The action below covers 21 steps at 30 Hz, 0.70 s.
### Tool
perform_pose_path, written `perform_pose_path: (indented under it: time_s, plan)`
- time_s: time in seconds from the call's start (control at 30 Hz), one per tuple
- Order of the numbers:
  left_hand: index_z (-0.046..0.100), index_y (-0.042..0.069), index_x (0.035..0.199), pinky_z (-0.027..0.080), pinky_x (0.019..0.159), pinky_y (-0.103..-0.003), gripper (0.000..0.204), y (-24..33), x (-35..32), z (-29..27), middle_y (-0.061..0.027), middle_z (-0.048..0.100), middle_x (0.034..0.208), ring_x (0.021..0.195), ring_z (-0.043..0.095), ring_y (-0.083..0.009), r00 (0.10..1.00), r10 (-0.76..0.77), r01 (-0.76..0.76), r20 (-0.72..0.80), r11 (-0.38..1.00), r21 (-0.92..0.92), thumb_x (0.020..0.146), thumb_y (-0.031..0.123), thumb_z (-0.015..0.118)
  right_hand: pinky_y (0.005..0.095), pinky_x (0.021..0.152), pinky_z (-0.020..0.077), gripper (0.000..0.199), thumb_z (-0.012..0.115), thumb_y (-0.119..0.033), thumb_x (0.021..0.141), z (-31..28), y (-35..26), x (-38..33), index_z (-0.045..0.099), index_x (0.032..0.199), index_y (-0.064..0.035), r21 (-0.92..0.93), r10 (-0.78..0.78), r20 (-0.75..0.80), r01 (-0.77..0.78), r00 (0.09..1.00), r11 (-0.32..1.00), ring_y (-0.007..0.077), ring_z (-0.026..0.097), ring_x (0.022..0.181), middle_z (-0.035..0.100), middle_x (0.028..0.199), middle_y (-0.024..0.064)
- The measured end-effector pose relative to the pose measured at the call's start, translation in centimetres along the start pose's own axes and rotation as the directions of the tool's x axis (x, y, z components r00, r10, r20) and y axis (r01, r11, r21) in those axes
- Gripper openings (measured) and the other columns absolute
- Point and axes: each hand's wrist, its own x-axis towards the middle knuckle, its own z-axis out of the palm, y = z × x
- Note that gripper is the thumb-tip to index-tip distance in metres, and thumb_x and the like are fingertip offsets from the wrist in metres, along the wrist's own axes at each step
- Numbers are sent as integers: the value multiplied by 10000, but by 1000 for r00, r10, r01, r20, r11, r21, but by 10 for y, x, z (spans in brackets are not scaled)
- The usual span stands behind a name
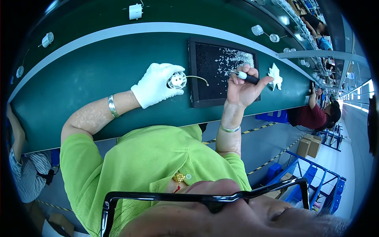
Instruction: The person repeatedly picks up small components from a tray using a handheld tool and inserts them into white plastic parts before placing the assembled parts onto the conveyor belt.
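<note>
White cotton glove on the left hand (156,85). Lay palm-down on the dark green bench (79,91), fingers curled about a small white fan wheel (177,80) and holding it by the rim. Rested, that wheel, just left of a black tray (194,79), with a thin pale wire (199,78) arching from it over the tray's left wall.

Bare, the right hand (242,89). Pinched a screwdriver (246,76) with a black handle between thumb and bent fingers, over the right half of the tray. Pointed the metal tip left and slightly up, toward a scatter of tiny white bits (237,59) in the tray's far right corner; could not tell whether tip and bits touched. Wore a silver bangle (113,106) on the left wrist and a thinner one (229,128) on the right.

Just right of the tray, near the thumb, lay a white star-shaped plastic part (275,76) flat on the bench. Beyond a pale grey strip (118,29) ran a darker belt (87,15), carrying round white housings (135,11) well apart from one another.

Lower down, showed a bright green shirt (130,166) and black spectacle frames (205,195). At the right edge sat a co-worker in a dark red top (312,116), one arm raised to the bench; at the left edge, another person's striped sleeve (27,173). Past the bench stood blue racks (316,173) and cardboard boxes (310,146).
</note>
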Motion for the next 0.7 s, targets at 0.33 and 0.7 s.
perform_pose_path:
  time_s: [0.33, 0.7]
  plan:
    - [586, 90, 1117, 410, 803, -385, 554, -2, 0, 9, -109, 615, 964, 874, 564, -308, 992, 66, -68, -105, 998, -18, 615, 175, 804, 318, 674, 434, 726, 302, -692, 867, 28, 61, -14, 472, 577, -49, -183, 140, -45, -146, 989, 972, 195, 482, 684, 583, 792, 116]
    - [576, 99, 1124, 399, 798, -386, 581, -3, 2, 12, -113, 610, 947, 872, 563, -312, 991, 61, -63, -117, 998, -8, 611, 231, 814, 200, 386, 221, 491, 446, -514, 940, 33, 84, -12, 440, 688, -92, -2, 174, 22, -174, 984, 985, 60, 247, 398, 508, 740, 36]
